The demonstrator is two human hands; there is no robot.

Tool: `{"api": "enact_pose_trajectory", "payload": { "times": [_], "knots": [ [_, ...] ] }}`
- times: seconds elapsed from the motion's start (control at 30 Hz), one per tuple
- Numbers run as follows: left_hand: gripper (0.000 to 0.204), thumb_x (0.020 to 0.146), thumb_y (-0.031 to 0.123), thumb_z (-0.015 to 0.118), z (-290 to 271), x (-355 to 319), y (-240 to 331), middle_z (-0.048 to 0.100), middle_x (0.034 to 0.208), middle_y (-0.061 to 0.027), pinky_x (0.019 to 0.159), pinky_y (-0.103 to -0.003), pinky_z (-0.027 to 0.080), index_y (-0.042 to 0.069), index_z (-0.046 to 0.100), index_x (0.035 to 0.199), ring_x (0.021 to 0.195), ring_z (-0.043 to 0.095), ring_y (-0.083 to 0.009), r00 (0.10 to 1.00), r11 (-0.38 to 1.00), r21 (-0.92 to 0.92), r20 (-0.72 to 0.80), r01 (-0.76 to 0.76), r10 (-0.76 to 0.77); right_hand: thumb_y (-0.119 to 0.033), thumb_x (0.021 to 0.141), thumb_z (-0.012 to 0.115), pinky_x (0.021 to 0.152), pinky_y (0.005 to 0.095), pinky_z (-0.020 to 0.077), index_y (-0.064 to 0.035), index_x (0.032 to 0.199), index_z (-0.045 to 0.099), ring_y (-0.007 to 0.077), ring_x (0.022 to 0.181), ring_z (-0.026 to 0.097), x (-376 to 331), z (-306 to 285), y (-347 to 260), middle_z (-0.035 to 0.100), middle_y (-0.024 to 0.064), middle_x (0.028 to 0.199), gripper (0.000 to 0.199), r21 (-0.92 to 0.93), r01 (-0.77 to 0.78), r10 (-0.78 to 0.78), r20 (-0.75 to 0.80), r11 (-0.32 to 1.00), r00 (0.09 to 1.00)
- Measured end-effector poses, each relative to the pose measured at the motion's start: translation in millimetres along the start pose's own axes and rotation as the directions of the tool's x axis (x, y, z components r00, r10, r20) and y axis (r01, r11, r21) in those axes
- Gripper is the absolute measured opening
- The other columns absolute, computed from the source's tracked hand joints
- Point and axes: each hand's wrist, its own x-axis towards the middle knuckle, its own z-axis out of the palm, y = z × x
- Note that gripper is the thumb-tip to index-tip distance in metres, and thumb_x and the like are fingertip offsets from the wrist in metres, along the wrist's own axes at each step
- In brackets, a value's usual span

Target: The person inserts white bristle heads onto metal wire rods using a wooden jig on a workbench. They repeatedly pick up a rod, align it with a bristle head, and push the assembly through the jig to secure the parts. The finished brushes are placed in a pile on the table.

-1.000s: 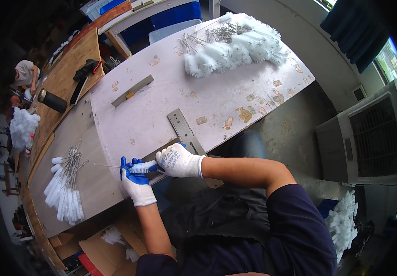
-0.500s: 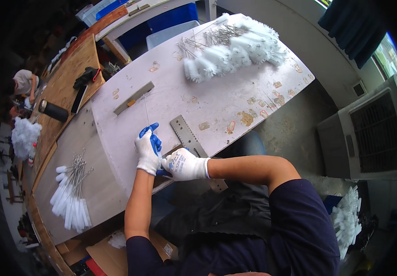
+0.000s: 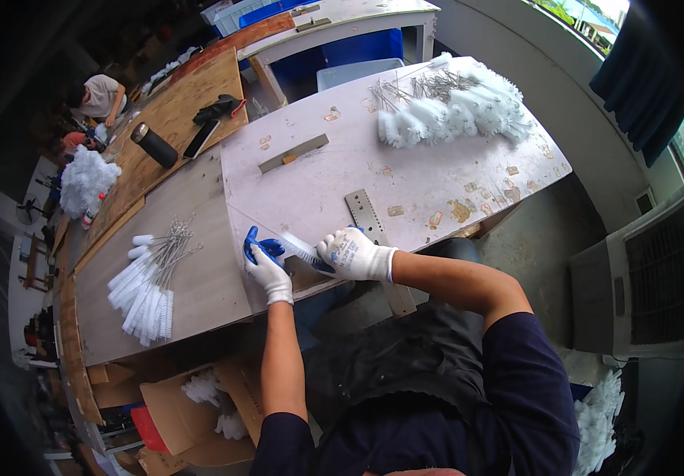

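Both my hands wear white gloves with blue palms and meet at the near edge of a pale worktable (image 3: pixel 437 182). My left hand (image 3: pixel 266 266) and my right hand (image 3: pixel 351 252) together hold one white bristle brush (image 3: pixel 298 247) on a wire stem, one hand at each end. A metal ruler (image 3: pixel 367 216) lies flat on the table just past my right hand. A pile of white wire brushes (image 3: pixel 147 285) lies on the board to my left. A bigger heap of the same brushes (image 3: pixel 453 107) sits at the table's far side.
A grey metal bar (image 3: pixel 294 152) lies mid-table. On the wooden bench (image 3: pixel 175 111) beyond are a dark bottle (image 3: pixel 154 144), a phone and black gloves. A person (image 3: pixel 100 95) works far left. Cardboard boxes (image 3: pixel 175 404) stand below the table, an air cooler (image 3: pixel 643 278) to the right.
My left hand came back toward me from the ruler to the table edge. The brush now lies between both hands. The view has shifted slightly.
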Motion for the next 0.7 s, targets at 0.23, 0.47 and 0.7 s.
{"api": "enact_pose_trajectory", "payload": {
  "times": [0.23,0.47,0.7],
  "knots": [
    [0.033,0.108,0.017,0.043,-4.4,4.7,-9.6,0.059,0.074,0.0004,0.057,-0.024,0.048,0.007,0.064,0.131,0.065,0.056,-0.0073,0.991,0.986,0.162,0.136,-0.034,0.012,-0.035,0.087,0.073,0.071,0.0456,0.0542,-0.0054,0.088,0.057,0.0358,0.077,0.069,2.9,-50.8,48.1,0.066,0.0160,0.082,0.034,0.308,-0.277,0.357,-0.245,0.910,0.901],
    [0.030,0.106,0.012,0.047,4.6,3.6,-2.0,0.058,0.073,0.0026,0.059,-0.023,0.046,0.006,0.065,0.130,0.065,0.054,-0.0061,0.990,0.973,0.228,0.144,-0.033,-0.001,-0.041,0.094,0.067,0.069,0.0478,0.0538,-0.0065,0.082,0.062,0.0367,0.073,0.069,-59.1,-99.5,219.4,0.068,0.0165,0.078,0.037,0.074,-0.583,0.553,-0.434,0.809,0.711],
    [0.029,0.105,0.011,0.048,4.4,4.8,-2.7,0.059,0.071,0.0025,0.057,-0.023,0.045,0.005,0.067,0.127,0.064,0.055,-0.0057,0.990,0.962,0.264,0.134,-0.065,0.030,-0.052,0.096,0.060,0.073,0.0465,0.0558,-0.0048,0.098,0.072,0.0352,0.083,0.073,-84.5,-154.0,295.9,0.074,0.0175,0.086,0.049,-0.286,-0.721,0.688,-0.225,0.631,0.690]
  ]
}}
